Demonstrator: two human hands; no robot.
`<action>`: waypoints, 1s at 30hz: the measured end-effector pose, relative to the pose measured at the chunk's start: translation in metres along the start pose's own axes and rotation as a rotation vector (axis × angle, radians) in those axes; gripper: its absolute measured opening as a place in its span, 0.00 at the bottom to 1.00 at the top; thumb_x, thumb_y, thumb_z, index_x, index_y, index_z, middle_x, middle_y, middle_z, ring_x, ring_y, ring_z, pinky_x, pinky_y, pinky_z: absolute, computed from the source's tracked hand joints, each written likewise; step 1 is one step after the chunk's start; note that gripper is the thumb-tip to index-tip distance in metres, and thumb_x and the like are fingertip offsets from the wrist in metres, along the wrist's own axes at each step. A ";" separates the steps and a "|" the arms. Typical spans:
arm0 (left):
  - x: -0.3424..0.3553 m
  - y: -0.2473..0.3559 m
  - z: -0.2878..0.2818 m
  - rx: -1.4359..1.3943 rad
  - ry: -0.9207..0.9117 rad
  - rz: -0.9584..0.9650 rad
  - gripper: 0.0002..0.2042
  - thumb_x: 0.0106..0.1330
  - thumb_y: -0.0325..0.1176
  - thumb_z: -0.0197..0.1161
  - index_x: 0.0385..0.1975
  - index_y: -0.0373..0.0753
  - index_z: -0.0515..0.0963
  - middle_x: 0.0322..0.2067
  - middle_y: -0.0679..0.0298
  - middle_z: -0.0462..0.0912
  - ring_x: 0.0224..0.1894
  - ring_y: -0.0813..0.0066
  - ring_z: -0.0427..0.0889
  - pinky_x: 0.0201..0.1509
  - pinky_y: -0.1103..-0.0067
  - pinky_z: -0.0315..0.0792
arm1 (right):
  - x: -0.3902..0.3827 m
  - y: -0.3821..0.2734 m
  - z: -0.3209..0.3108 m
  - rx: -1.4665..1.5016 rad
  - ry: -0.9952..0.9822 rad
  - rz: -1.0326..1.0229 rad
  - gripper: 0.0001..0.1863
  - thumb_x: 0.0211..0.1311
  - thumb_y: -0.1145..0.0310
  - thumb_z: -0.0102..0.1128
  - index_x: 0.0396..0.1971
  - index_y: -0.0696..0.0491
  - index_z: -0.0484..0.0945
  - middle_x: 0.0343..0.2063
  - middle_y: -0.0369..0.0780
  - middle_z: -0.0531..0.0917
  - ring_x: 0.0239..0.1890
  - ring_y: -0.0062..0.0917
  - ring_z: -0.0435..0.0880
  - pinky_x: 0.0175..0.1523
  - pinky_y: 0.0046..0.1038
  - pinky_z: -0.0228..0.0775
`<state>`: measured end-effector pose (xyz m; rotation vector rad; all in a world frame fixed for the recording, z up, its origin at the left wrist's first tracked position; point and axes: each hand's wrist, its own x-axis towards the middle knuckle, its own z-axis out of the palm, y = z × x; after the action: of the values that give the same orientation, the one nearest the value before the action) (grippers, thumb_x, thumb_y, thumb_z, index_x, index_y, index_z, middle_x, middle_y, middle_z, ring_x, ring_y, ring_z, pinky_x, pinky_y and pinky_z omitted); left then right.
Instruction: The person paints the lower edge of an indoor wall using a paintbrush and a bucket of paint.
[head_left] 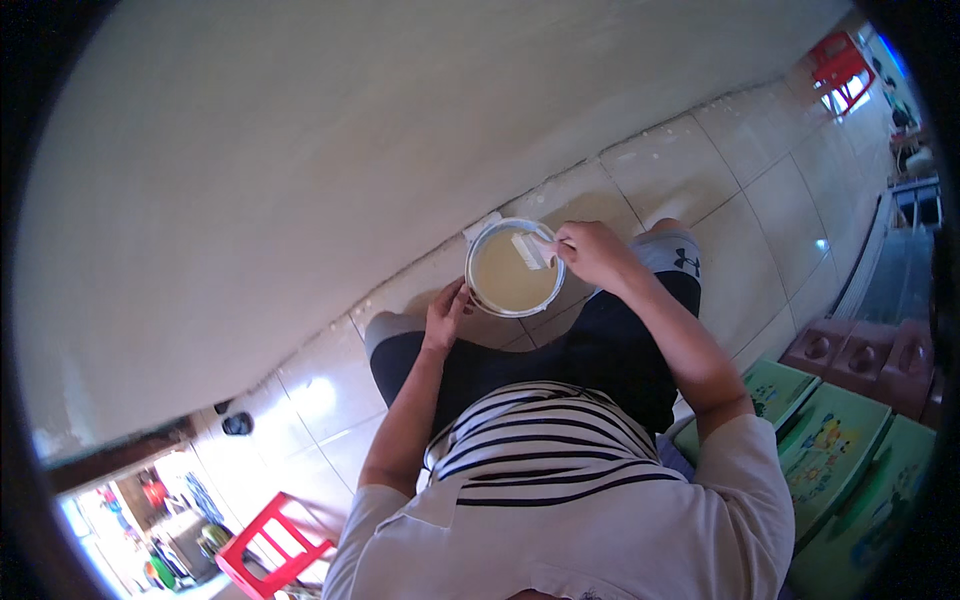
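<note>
A round white bucket point(470, 272) sits between my knees close to the wall, with cream-coloured liquid point(508, 285) inside. My left hand point(445, 315) grips the bucket's near-left side, its fingers curled at the rim. From the right, my right hand point(592, 253) pinches the handle of a flat paintbrush point(529, 251). The brush's pale bristles are over the right part of the liquid; whether they touch its surface I cannot tell.
A plain pale wall point(300, 150) rises beyond the bucket. Light floor tiles point(745, 250) spread around me. Green stools with pictures point(835, 440) and brownish containers point(865, 350) stand at my right. One red chair point(275, 545) is at lower left, another red seat point(842, 68) at far right.
</note>
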<state>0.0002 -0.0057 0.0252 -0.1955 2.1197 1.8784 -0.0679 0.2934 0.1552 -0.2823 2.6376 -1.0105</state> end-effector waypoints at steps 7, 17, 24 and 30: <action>-0.003 -0.003 -0.005 -0.051 -0.043 -0.041 0.23 0.70 0.40 0.56 0.60 0.33 0.69 0.41 0.61 0.81 0.41 0.74 0.80 0.44 0.78 0.74 | 0.048 -0.004 0.069 -0.313 -0.220 0.076 0.16 0.60 0.62 0.57 0.31 0.63 0.81 0.31 0.54 0.83 0.37 0.45 0.84 0.45 0.42 0.75; -0.003 -0.010 -0.012 -0.042 -0.083 -0.041 0.24 0.69 0.40 0.58 0.60 0.32 0.69 0.44 0.60 0.82 0.42 0.74 0.81 0.44 0.77 0.75 | 0.061 0.026 0.116 -0.289 -0.117 0.064 0.14 0.57 0.64 0.56 0.29 0.61 0.82 0.30 0.54 0.83 0.36 0.46 0.84 0.44 0.42 0.75; -0.003 -0.004 -0.010 -0.032 -0.058 -0.059 0.22 0.69 0.40 0.58 0.58 0.33 0.71 0.42 0.60 0.83 0.42 0.74 0.82 0.43 0.78 0.75 | 0.070 0.032 0.123 -0.338 -0.139 0.085 0.14 0.57 0.64 0.57 0.29 0.60 0.82 0.30 0.54 0.83 0.36 0.46 0.84 0.44 0.42 0.75; 0.001 -0.011 -0.010 -0.043 -0.080 -0.042 0.21 0.69 0.40 0.58 0.57 0.33 0.72 0.41 0.60 0.83 0.41 0.74 0.82 0.42 0.78 0.75 | 0.068 0.039 0.124 -0.303 -0.099 0.041 0.12 0.56 0.63 0.57 0.29 0.58 0.82 0.30 0.52 0.83 0.35 0.45 0.84 0.42 0.43 0.75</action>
<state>0.0010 -0.0172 0.0155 -0.1702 2.0092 1.8772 -0.0912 0.2264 0.0268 -0.3338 2.6874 -0.5659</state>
